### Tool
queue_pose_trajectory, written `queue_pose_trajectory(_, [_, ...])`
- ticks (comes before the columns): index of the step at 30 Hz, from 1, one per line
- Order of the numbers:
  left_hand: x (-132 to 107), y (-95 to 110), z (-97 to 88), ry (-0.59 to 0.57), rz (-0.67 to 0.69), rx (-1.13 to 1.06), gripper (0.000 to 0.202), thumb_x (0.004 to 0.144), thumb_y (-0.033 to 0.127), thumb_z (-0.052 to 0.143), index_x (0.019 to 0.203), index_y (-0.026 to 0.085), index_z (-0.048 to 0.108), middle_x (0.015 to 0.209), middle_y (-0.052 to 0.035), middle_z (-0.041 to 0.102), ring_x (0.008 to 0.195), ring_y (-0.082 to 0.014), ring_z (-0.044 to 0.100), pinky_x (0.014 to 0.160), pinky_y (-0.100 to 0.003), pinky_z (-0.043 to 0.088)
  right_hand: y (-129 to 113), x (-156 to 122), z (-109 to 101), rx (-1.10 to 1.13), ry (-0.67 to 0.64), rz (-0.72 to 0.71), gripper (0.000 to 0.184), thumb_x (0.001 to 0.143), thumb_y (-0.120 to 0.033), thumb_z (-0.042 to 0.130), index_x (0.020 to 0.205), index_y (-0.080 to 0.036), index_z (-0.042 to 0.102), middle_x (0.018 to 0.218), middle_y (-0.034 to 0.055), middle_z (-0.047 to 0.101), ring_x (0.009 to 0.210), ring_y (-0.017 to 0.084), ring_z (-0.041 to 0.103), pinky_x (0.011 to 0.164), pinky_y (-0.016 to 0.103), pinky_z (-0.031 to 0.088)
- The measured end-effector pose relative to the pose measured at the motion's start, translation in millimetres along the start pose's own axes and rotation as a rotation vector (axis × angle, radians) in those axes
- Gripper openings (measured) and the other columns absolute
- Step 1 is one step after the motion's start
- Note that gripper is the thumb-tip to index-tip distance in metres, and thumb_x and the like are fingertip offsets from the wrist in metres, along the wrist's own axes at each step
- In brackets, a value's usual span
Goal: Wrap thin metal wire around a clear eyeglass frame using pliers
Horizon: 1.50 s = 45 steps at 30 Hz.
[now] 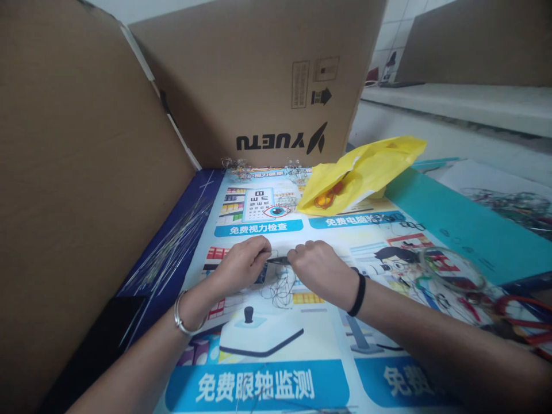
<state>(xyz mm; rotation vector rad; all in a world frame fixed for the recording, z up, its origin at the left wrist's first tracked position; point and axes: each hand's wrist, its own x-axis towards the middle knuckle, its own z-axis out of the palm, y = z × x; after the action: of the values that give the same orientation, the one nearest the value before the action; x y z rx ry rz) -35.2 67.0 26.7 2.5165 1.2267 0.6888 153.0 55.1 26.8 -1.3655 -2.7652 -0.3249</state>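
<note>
My left hand (244, 264) and my right hand (317, 267) rest close together on a printed poster (276, 368) that covers the table. Both are curled into pinches that meet on a thin dark wire piece (278, 260) between them. A loose tangle of fine wire (282, 290) lies on the poster just under the hands. A silver bangle is on my left wrist and a black band on my right wrist.
Cardboard box panels (259, 80) wall off the left and back. A yellow plastic bag (364, 169) lies behind the hands. A bundle of thin straight wires (172, 253) lies at left. A clear dish (451, 270) and red-handled pliers (524, 319) sit at right.
</note>
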Motion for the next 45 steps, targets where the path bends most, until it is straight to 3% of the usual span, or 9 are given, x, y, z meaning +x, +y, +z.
queue_pose_trajectory(6, [-0.9,-3.8,1.2,-0.051,0.068,0.046,0.012,0.085,0.015,0.038,0.081,0.019,0.048,0.075,-0.0005,0.054,0.069,-0.013,0.051,0.061,-0.024,0.039,-0.3,0.1,1.0,0.019,-0.027,0.018,0.012,0.076,-0.008,0.049,0.071,-0.014,0.057,0.069,0.0081,0.062,0.061,0.019,0.055,0.052,0.027,0.026])
queue_pose_trajectory(27, [-0.3,-7.1,3.3,0.071,-0.005,-0.047,0.008,0.078,0.013,0.047,0.074,0.018,0.052,0.067,0.0022,0.055,0.061,-0.0093,0.05,0.058,-0.021,0.037,-2.2,-0.5,2.7,-0.028,0.054,0.027,0.009,0.075,-0.008,0.05,0.073,-0.014,0.056,0.069,0.0083,0.06,0.066,0.02,0.053,0.056,0.029,0.026])
queue_pose_trajectory(35, [0.3,-5.5,1.3,0.021,0.005,-0.026,0.009,0.081,0.014,0.045,0.076,0.018,0.051,0.07,0.0022,0.055,0.065,-0.0101,0.051,0.06,-0.021,0.037,-0.7,0.1,4.6,-0.006,0.054,0.011,0.008,0.075,-0.007,0.05,0.072,-0.013,0.056,0.068,0.0084,0.059,0.065,0.018,0.053,0.056,0.028,0.027])
queue_pose_trajectory(45, [0.1,-3.8,0.2,-0.082,0.053,0.064,0.014,0.084,0.013,0.037,0.08,0.019,0.049,0.076,-0.0005,0.055,0.07,-0.0128,0.051,0.062,-0.024,0.04,-1.0,0.8,5.2,0.052,-0.049,0.037,0.008,0.074,-0.009,0.049,0.073,-0.013,0.056,0.071,0.0095,0.062,0.066,0.019,0.057,0.054,0.026,0.03])
